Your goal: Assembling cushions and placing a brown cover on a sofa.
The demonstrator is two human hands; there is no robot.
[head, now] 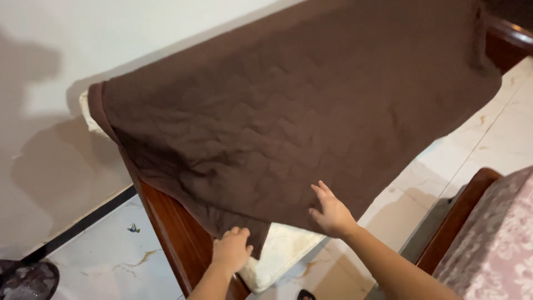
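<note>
A brown quilted cover lies spread over a seat with a red-brown wooden frame, hanging over its front edge. My left hand grips the cover's lower corner with curled fingers, just above a cream cushion that shows beneath the cover. Flat on the cover's hanging edge rests my right hand, fingers spread and pressing on the cloth. Another bit of cream cushion peeks out at the cover's far left corner.
A white wall runs behind the seat with a dark skirting strip below it. The floor is pale marbled tile. A second wooden-framed seat with a pink patterned cushion stands at the right. A dark object lies at the bottom left.
</note>
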